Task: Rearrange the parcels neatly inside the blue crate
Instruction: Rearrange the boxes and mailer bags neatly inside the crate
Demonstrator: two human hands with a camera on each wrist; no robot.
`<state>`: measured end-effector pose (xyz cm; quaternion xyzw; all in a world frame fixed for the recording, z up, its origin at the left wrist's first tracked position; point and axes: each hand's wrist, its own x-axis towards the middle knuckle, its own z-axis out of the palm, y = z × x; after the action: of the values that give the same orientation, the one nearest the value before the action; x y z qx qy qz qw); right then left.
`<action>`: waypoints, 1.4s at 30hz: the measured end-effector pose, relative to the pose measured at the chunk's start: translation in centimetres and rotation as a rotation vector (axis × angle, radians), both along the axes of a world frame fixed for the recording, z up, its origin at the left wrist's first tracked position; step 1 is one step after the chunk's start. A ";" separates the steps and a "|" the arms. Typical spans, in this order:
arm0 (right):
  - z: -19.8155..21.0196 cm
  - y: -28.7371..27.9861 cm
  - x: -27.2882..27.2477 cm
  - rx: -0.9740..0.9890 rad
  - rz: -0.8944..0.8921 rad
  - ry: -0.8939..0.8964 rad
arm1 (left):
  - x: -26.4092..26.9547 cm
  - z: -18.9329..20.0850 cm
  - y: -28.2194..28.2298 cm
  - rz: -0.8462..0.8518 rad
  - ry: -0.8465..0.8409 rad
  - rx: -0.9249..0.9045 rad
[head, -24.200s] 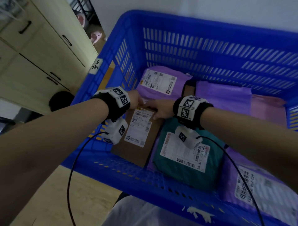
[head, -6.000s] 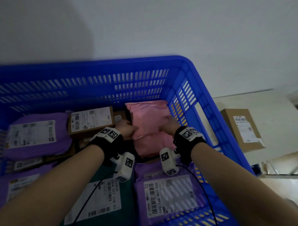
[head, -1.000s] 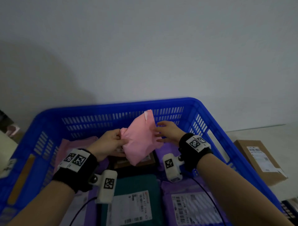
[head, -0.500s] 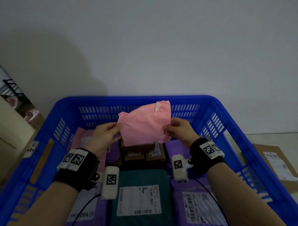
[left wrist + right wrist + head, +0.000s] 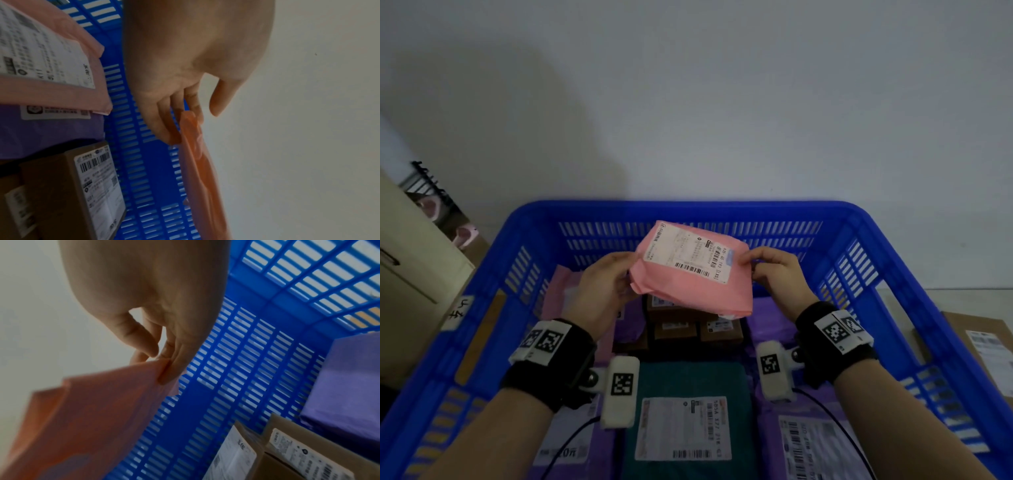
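A pink parcel bag [image 5: 698, 284] with a white label facing up is held in the air over the middle of the blue crate [image 5: 688, 210]. My left hand [image 5: 602, 287] grips its left edge; in the left wrist view the fingers [image 5: 164, 116] pinch the pink bag [image 5: 197, 162]. My right hand [image 5: 774, 270] pinches its right corner; the right wrist view shows thumb and fingers [image 5: 164, 361] closed on the pink bag [image 5: 92, 410]. Below lie a teal parcel [image 5: 688, 428], purple bags [image 5: 815, 442], brown boxes [image 5: 695, 329] and another pink bag [image 5: 558, 291].
The crate's slotted walls [image 5: 246, 369] rise on all sides. A brown carton [image 5: 986, 346] lies outside to the right. A cream cabinet [image 5: 410, 274] stands at the left. A plain wall is behind.
The pink bag has been turned over so that its white label now faces up. Both hands still hold it, a little lower and nearer the crate's middle.
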<state>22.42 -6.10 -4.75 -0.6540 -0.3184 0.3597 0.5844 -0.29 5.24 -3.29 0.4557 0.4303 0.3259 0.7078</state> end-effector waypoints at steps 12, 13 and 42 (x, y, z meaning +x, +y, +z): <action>1.9 1.1 -0.6 0.134 -0.122 -0.209 | -0.2 -0.8 0.9 -0.099 0.253 0.113; 2.6 1.5 -0.6 0.131 -0.104 -0.196 | -0.4 -0.7 1.2 -0.114 0.274 0.124; -3.5 6.8 -12.3 -0.319 0.234 0.303 | -6.2 -2.3 4.4 -0.012 0.633 0.109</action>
<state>10.15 0.74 -8.25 -0.6352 -0.2401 0.5646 0.4692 -6.49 9.60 -5.62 0.5742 0.6082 0.1865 0.5153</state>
